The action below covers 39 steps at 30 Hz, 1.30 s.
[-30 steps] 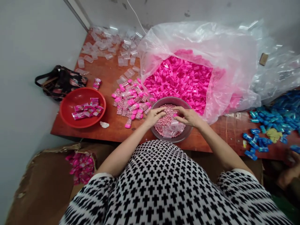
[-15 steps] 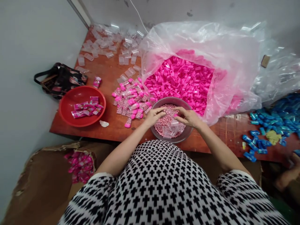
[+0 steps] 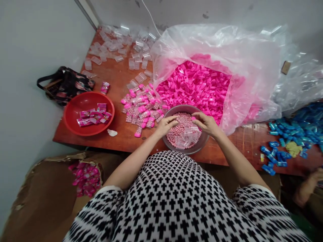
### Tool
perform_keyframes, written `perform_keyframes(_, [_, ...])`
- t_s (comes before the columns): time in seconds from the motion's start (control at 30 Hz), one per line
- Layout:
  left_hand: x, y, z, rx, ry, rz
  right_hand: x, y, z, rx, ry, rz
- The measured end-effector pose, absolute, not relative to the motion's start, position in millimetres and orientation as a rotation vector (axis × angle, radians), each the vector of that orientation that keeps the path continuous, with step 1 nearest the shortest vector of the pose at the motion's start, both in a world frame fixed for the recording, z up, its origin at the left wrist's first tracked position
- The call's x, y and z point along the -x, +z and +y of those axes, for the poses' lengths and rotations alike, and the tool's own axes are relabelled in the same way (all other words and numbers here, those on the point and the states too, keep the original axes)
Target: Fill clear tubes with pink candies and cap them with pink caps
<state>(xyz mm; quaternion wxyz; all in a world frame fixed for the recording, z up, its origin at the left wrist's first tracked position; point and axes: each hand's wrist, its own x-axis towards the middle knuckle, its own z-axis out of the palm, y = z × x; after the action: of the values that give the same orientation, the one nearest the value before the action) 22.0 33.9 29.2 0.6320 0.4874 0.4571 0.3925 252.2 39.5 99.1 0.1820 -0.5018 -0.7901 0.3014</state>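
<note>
A grey bowl [image 3: 170, 146] at the table's front edge holds small pink beads [image 3: 174, 136] and several clear plastic containers [image 3: 185, 138]. Over its left side, my left hand [image 3: 166, 125] is closed in a pinch on what looks like a small clear container, hard to see against the beads. My right hand [image 3: 207, 125] is over the right side, its bent fingers closed on a bright pink cap [image 3: 193, 118]. Another bit of pink shows by its thumb. Left of the bowl lie filled containers with pink caps [image 3: 144, 114].
Behind the bowl lies a large plastic bag [image 3: 259, 67] of pink caps [image 3: 194, 84]. A red basin [image 3: 70, 122] with pink packets stands left, beside a dark handbag [image 3: 73, 85]. Blue pieces [image 3: 280, 158] lie right, near another person's hand [image 3: 316, 176]. A cardboard box [image 3: 50, 188] stands below.
My right hand has moved slightly right, away from my left hand, with pink at its fingertips. My left hand has barely moved. The other person's hand at the far right has shifted.
</note>
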Motion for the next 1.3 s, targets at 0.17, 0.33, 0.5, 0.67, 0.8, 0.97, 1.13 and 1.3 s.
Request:
perform_keyframes(0.17, [-24.7,43.2,30.1,-1.266,0.903,1.047,-227.8,99.7,39.8,1.247,0.759,-2.146])
perform_keyframes(0.33, [-23.7,56.5,25.5,-1.471,0.975,1.056,-215.8,96.8,38.5,1.106,0.713,-2.236])
perform_keyframes(0.5, [-24.3,62.4,18.7,-1.536,1.024,1.082,-217.1,100.8,31.9,1.142,0.753,-2.269])
perform_keyframes(0.67, [-22.1,65.3,16.4,-1.64,0.991,1.019,-215.5,100.4,21.1,1.089,0.765,-2.314])
perform_keyframes(0.8, [-23.6,59.8,17.3,-1.504,0.946,1.023,-213.2,98.3,23.0,1.159,0.919,-2.224])
perform_keyframes(0.97, [-25.9,53.6,17.3,-0.926,1.066,1.07,-212.8,102.3,24.1,1.121,1.555,-1.504])
perform_keyframes(1.13, [-18.0,57.8,13.9,-0.928,1.068,1.146,-211.3,95.2,14.8,1.06,1.825,-0.979])
perform_keyframes(1.3, [-16.0,62.2,7.5,-1.358,1.062,1.12,-202.8,91.8,13.5,1.139,1.924,-0.809])
